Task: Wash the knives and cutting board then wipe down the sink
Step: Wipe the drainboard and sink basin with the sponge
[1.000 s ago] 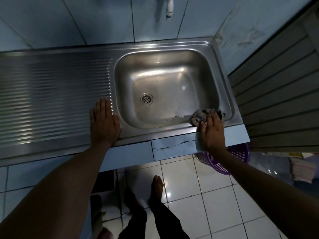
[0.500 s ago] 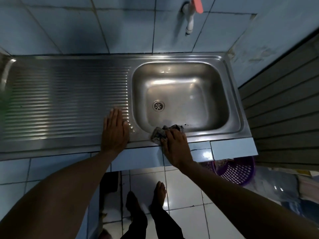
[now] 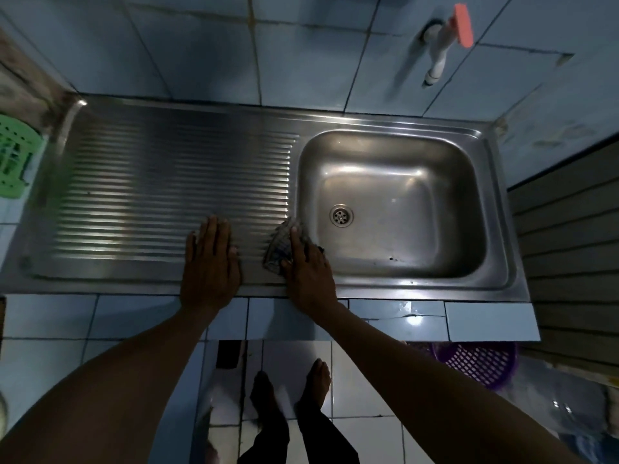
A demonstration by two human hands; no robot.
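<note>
Head view looks down on a dark checked cloth (image 3: 280,246) lying on the steel strip between the ribbed drainboard (image 3: 167,199) and the basin of the sink (image 3: 395,202), near the front rim. Its far edge and left side stick out beyond the right hand (image 3: 306,262), which lies flat on top of it; the fingers (image 3: 294,239) are straight and close together, pressing down rather than curled round the fabric, with the fingertips short of the cloth's far edge. Just beside it, the left hand (image 3: 211,259) rests palm-down on the drainboard ribs, fingers extended, holding nothing. A round drain (image 3: 341,215) sits in the basin floor, with a few dark specks toward the front wall. On the tiled wall above hangs a white tap (image 3: 437,48) with a pink handle. A green basket (image 3: 13,159) shows at the far left edge, and a purple basket (image 3: 475,363) sits on the floor below the tabletop.
</note>
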